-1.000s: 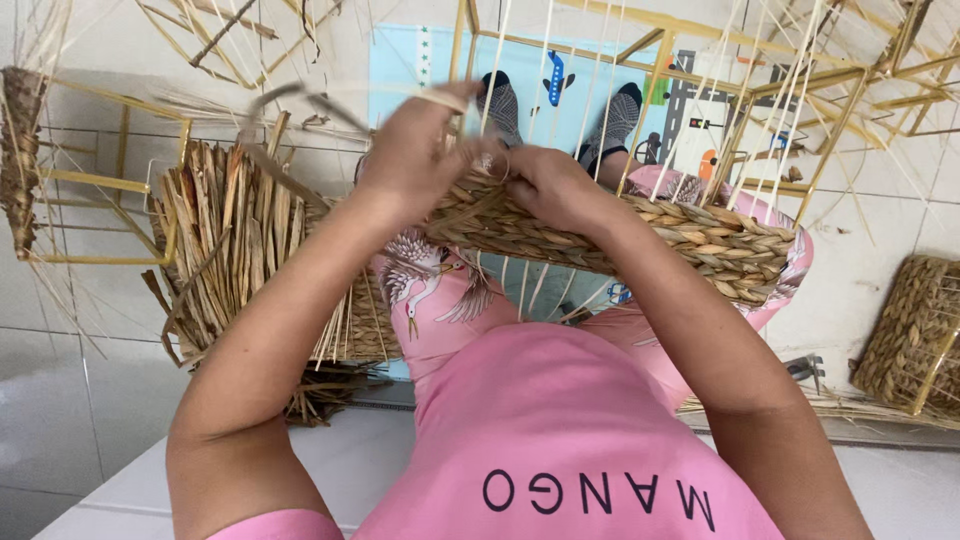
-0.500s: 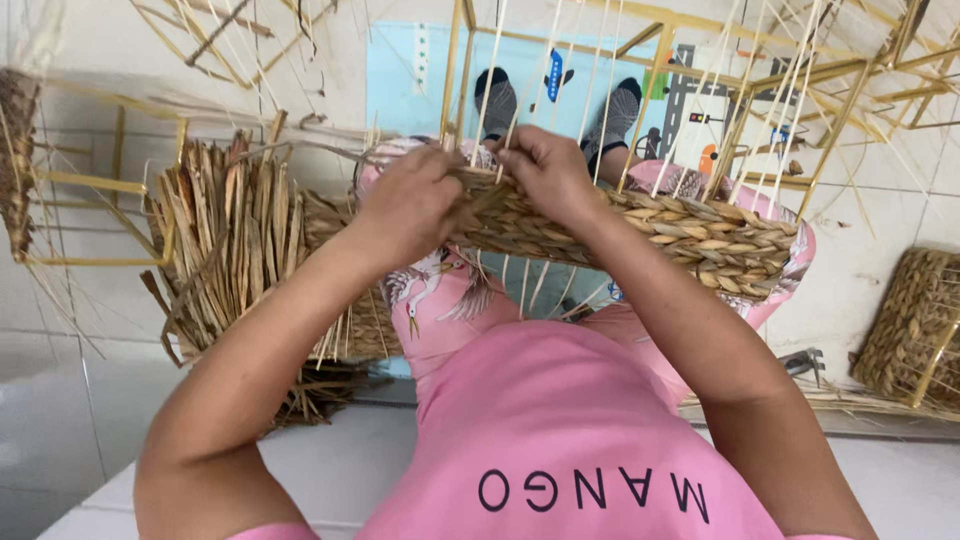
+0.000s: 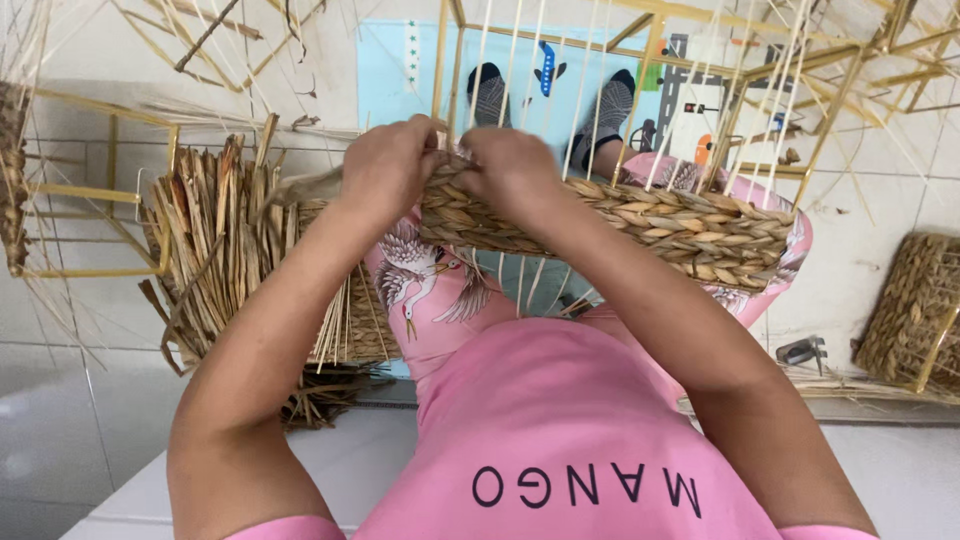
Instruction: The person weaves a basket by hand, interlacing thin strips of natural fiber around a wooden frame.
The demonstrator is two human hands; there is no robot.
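Currently: reed bundle [image 3: 215,250] is lying well left of the weave [image 3: 640,225], on the floor. Left hand [image 3: 385,170] is pinching a strand [image 3: 300,185] at the weave's left end, fingers closed on it. Right hand [image 3: 510,170] is sitting just beside it, gripping the weave's top edge. Weave is running across the yellow frame [image 3: 830,90], over the person's lap. Finished basket [image 3: 915,310] is standing well right of the weave.

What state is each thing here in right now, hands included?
Left hand: closed on the woven band's left end.
Right hand: gripping the band beside it.
Woven band: partly woven on the frame.
Frame: strung with pale strands.
Dried straw bundle: loose, on the floor.
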